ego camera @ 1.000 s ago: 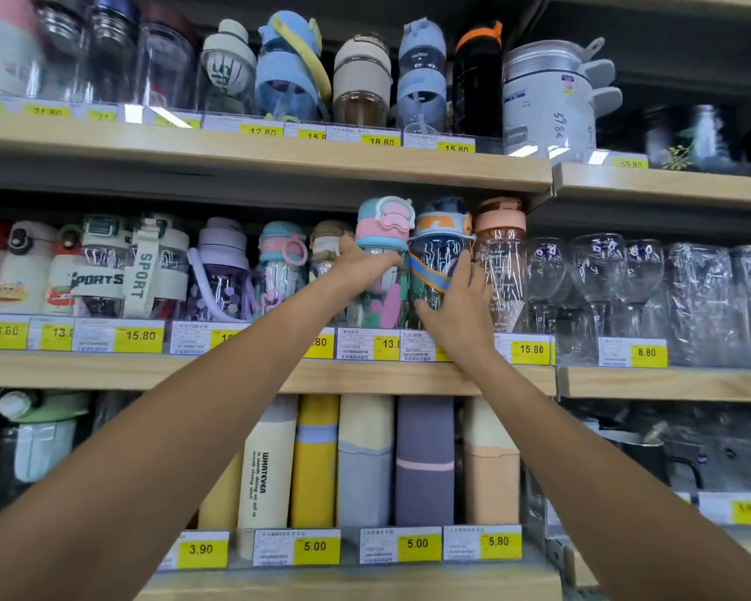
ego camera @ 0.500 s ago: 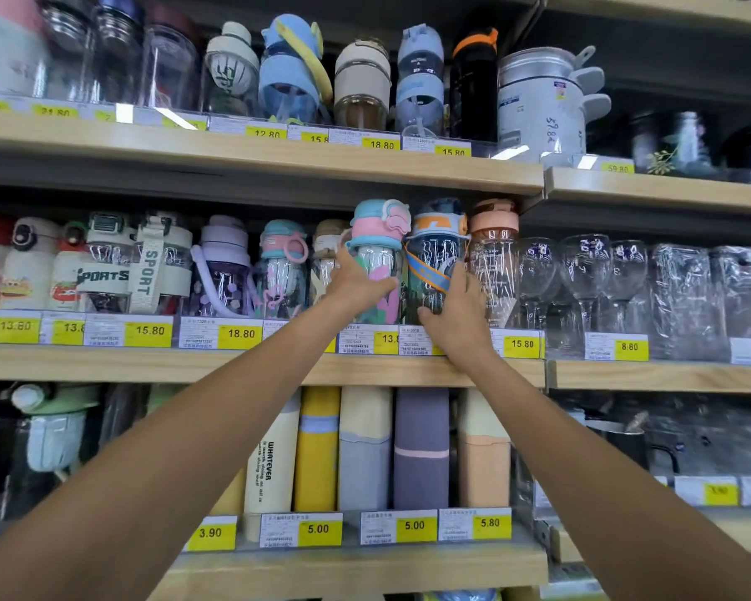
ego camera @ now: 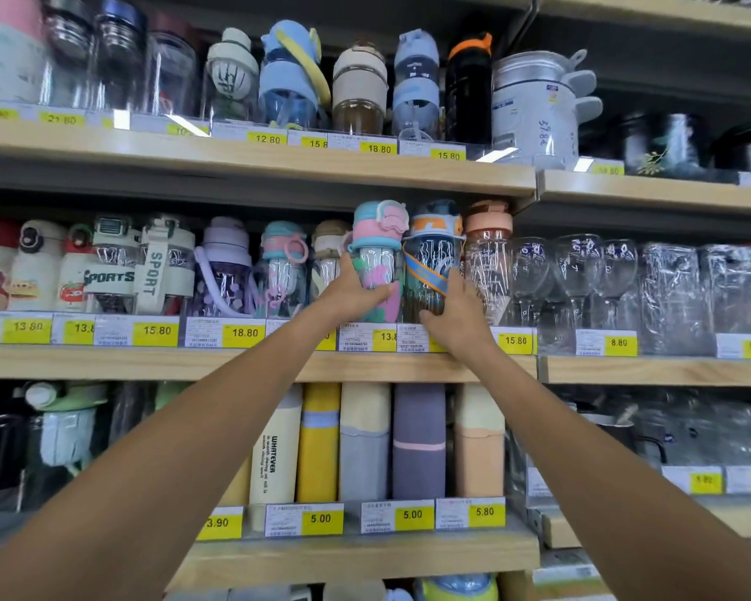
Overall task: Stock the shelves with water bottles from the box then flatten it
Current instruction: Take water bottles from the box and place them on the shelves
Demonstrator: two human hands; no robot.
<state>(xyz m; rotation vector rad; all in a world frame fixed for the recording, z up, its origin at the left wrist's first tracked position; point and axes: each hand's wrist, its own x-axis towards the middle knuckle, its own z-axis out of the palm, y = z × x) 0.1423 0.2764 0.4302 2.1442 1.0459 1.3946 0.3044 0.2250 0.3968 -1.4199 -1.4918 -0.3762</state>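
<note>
Both my arms reach up to the middle shelf (ego camera: 252,364). My left hand (ego camera: 351,292) wraps around a clear bottle with a pink and teal lid (ego camera: 378,253), standing upright at the shelf's front. My right hand (ego camera: 456,314) grips the lower part of the dark bottle with an orange and blue lid (ego camera: 430,262) right beside it. A clear bottle with a peach lid (ego camera: 488,253) stands just right of my right hand. The box is out of view.
Other wrapped bottles fill the middle shelf to the left, and wine glasses (ego camera: 575,275) stand to the right. The top shelf (ego camera: 252,156) holds more bottles and a white pot (ego camera: 534,101). Tall pastel flasks (ego camera: 365,440) line the lower shelf. Yellow price tags run along every shelf edge.
Both hands have slid slightly lower on the two bottles and closed around them. The view has dipped a little, so the shelves sit higher in frame.
</note>
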